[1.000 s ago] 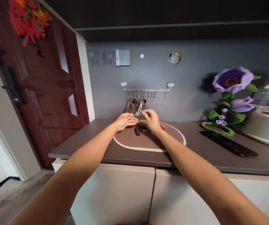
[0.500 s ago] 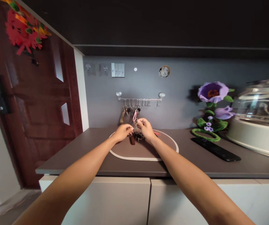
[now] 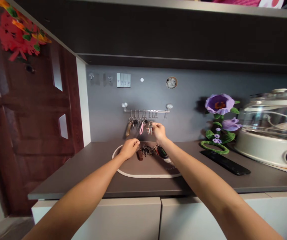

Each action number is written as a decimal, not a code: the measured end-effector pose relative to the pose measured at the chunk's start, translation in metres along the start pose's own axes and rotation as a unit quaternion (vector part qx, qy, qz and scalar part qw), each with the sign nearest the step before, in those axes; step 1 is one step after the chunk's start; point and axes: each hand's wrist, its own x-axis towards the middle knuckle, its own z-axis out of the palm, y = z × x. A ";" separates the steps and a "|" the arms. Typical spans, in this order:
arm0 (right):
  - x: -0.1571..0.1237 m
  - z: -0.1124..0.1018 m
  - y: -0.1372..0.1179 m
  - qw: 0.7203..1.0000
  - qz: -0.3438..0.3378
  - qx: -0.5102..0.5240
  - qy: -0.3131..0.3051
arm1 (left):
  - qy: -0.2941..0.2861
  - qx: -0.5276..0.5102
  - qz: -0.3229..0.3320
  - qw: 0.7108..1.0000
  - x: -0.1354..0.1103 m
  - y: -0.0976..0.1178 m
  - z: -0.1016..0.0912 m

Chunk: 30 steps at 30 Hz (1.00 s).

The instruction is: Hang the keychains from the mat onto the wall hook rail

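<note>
One ring of keys (image 3: 150,130) is dangling from the right hand (image 3: 160,132).
Thumb and forefinger are pinching its edge, seemingly leaving the loop clear; lower left, the left hand (image 3: 129,148) is curling its fingers, contents unclear. Loose keys (image 3: 147,150) are lying below; the hook rail (image 3: 147,111) is running above.

- Dark red door (image 3: 38,136) at the left, bearing a red flower decoration (image 3: 13,37)
- White switch panel (image 3: 123,80) on the grey wall (image 3: 196,83)
- Purple flowers (image 3: 220,104) with green leaves, standing on the table (image 3: 65,170)
- Flat black object (image 3: 225,162) lying just before them
- Cream appliance (image 3: 261,145) with a clear cover, at the right
</note>
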 end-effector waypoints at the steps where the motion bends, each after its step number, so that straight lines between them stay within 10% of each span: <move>1: 0.007 0.001 -0.003 1.000 0.002 -0.003 0.006 | -0.001 0.003 0.000 1.000 0.000 -0.001 0.001; 19: 0.068 0.029 0.005 0.988 0.020 -0.029 0.148 | 0.013 0.023 -0.004 1.000 0.002 -0.003 0.000; 30: 0.063 0.020 0.017 0.992 0.027 -0.038 0.121 | 0.007 0.025 -0.019 0.999 0.002 0.000 -0.003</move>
